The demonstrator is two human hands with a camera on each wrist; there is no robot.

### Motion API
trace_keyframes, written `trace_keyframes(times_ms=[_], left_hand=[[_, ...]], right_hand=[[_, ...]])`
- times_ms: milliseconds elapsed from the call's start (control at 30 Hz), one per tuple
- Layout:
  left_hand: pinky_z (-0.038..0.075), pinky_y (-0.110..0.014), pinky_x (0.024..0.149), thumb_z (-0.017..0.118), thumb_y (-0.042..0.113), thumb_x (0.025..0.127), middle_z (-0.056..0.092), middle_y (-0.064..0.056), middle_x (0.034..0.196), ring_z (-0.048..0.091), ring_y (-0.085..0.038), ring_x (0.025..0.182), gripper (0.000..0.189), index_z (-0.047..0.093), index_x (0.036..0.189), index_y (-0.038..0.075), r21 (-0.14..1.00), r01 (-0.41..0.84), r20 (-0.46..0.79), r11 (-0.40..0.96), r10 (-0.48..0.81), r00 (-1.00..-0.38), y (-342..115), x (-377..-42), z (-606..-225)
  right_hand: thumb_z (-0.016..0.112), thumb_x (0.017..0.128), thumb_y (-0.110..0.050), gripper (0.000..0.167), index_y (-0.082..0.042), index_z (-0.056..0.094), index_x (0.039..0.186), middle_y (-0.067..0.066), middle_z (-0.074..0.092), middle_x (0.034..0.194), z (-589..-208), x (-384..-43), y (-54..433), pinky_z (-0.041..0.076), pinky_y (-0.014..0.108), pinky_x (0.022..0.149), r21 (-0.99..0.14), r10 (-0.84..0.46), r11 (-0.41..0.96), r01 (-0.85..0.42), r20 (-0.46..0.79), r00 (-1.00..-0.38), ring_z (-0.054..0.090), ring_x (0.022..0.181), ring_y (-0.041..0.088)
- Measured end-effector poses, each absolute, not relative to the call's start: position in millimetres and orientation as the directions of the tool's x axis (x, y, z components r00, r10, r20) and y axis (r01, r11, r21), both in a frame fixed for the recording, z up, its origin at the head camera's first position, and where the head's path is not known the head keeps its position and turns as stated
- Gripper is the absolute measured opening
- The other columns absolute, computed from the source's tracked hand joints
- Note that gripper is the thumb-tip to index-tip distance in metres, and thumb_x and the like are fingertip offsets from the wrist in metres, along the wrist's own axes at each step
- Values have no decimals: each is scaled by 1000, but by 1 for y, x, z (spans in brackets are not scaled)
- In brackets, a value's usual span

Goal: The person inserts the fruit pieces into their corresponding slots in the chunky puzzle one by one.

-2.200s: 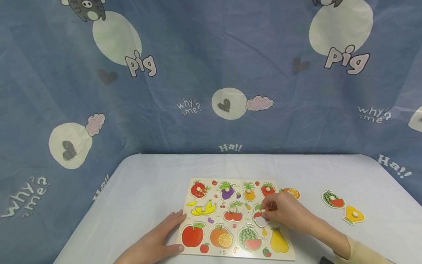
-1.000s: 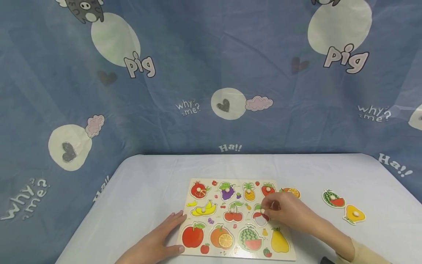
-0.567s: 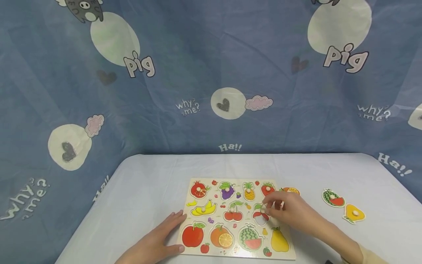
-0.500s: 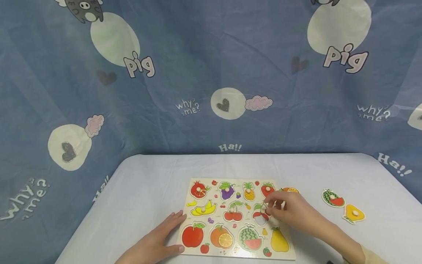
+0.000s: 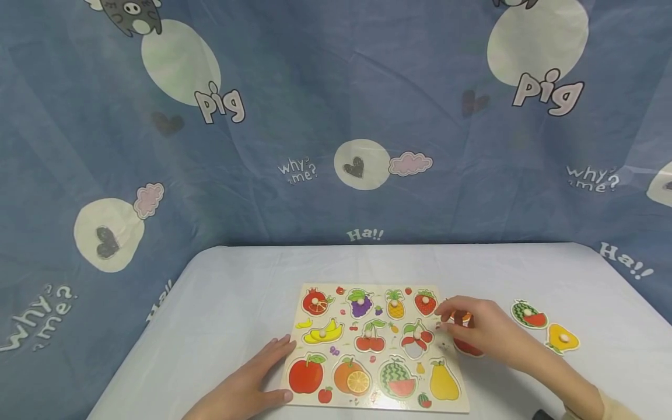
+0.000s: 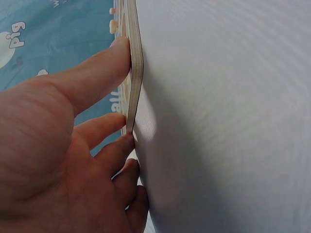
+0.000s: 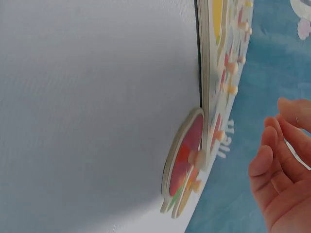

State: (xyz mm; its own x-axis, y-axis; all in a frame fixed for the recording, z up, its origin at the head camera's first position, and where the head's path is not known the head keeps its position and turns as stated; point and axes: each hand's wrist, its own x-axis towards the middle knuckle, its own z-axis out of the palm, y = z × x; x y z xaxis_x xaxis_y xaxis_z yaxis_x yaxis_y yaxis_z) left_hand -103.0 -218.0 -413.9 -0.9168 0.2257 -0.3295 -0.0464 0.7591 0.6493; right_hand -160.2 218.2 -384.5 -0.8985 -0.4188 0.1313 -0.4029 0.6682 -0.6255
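Note:
A wooden fruit puzzle board (image 5: pixel 394 405) lies on the table with knobbed pieces in its upper two rows. My left hand (image 5: pixel 252 379) rests along its left edge, and in the left wrist view the thumb (image 6: pixel 104 73) and fingertips touch the board's side. The lychee piece (image 5: pixel 416 343) lies in its outline, untouched. My right hand (image 5: pixel 488 332) hovers just off the board's right edge with loosely bent fingers and nothing in them. Under it lie a red apple piece (image 7: pixel 187 150) and an orange piece (image 5: pixel 461 315), partly hidden by the hand in the head view.
Further right on the white table (image 5: pixel 252 274) lie a watermelon piece (image 5: pixel 529 315) and a yellow pear piece (image 5: pixel 563 338). The board's bottom row shows printed fruit without knobs. A blue patterned cloth (image 5: pixel 283 216) hangs behind the table.
My right hand has let go of the lychee piece's knob and moved right, off the board to above the apple and orange pieces. The left hand stays at the board's left edge.

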Motion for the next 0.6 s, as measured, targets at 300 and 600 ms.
trace_keyframes(times_ms=[300, 600], left_hand=[[38, -64, 102, 83, 42, 74, 31, -7, 158, 29, -36, 140, 90, 39, 151, 28, 649, -46, -330, 759, 227, -916, -218, -104, -414], [37, -64, 102, 83, 42, 73, 31, -6, 158, 28, -36, 141, 89, 40, 151, 29, 651, -62, -336, 756, 215, -917, -217, -104, -417]], right_hand=[[77, 85, -17, 20, -20, 72, 105, -14, 64, 91, -385, -157, 234, 50, 23, 62, -600, -376, 706, -376, 132, -917, 55, 79, 6], [76, 85, -16, 17, -20, 72, 101, -16, 63, 85, -390, -153, 248, 50, 23, 61, -598, -374, 714, -364, 112, -920, 55, 77, 5]])
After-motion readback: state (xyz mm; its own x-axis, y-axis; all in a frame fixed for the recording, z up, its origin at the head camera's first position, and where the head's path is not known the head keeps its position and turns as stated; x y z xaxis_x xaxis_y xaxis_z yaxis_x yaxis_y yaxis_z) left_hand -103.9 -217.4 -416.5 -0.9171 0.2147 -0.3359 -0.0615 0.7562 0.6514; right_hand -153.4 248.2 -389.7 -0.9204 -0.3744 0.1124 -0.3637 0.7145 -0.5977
